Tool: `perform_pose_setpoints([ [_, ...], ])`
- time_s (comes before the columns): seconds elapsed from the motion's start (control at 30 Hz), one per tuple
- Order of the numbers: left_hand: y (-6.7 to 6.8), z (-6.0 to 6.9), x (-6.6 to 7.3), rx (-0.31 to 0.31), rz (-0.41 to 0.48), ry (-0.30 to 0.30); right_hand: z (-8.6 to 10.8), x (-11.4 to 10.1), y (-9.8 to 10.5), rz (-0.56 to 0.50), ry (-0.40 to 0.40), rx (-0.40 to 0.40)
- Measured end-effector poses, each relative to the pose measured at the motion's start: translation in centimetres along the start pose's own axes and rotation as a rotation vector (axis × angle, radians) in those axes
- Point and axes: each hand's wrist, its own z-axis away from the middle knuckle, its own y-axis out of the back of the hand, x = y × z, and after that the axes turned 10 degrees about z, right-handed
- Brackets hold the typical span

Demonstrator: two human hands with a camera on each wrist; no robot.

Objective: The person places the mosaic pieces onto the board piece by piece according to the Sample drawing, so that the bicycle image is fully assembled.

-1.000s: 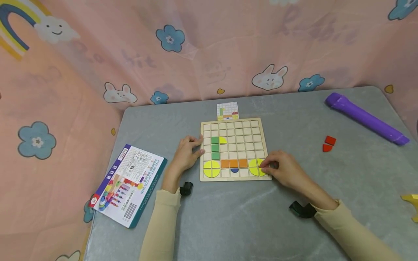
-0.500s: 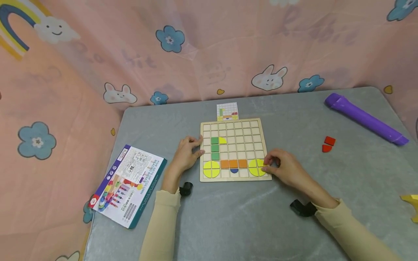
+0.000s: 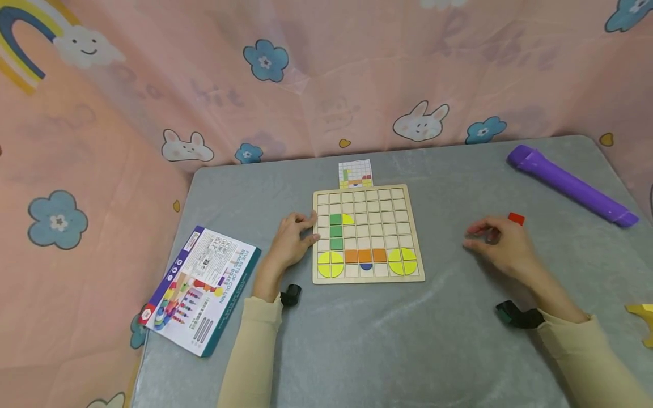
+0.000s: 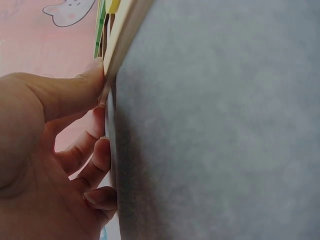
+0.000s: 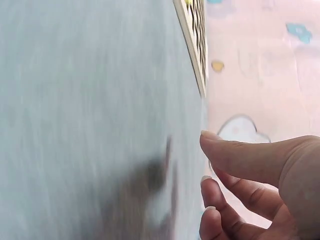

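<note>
A wooden grid board [image 3: 367, 207] lies mid-table, holding green squares [image 3: 335, 231], orange squares [image 3: 364, 256], a blue half-disc [image 3: 365, 266] and yellow quarter-circle tiles [image 3: 402, 262]. My left hand [image 3: 291, 241] touches the board's left edge, thumb and index finger apart along it; the left wrist view shows the thumb [image 4: 75, 92] against the rim. To the right of the board, my right hand [image 3: 502, 246] hovers over the table with loosely bent fingers and nothing visible between them. Just behind it shows a red tile [image 3: 516, 219]; a second red piece is hidden by the hand.
A small pattern card [image 3: 355, 173] lies at the board's far edge. On the left is a printed box [image 3: 201, 289]. A purple tube [image 3: 573, 186] lies at the far right, with part of a yellow object [image 3: 644, 311] at the right edge. A pink patterned curtain [image 3: 326, 85] hangs behind.
My right hand has left the yellow tiles at the board's lower right corner and moved right towards the red pieces, covering one. The left hand has stayed at the board's edge.
</note>
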Motion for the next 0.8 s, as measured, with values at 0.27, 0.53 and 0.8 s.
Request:
perform_pose_setpoints([
  [0.27,0.0,-0.1,0.1,0.003,-0.001,0.004,-0.6,3.7,1.4,0.011,-0.082,0.019],
  [0.53,0.0,-0.1,0.0,-0.004,0.002,0.003,-0.7,6.2,2.1,0.001,-0.169,0.083],
  [0.8,0.0,0.0,0.1,-0.003,0.002,0.012,-0.6,7.5,2.6,-0.008,-0.256,0.098],
])
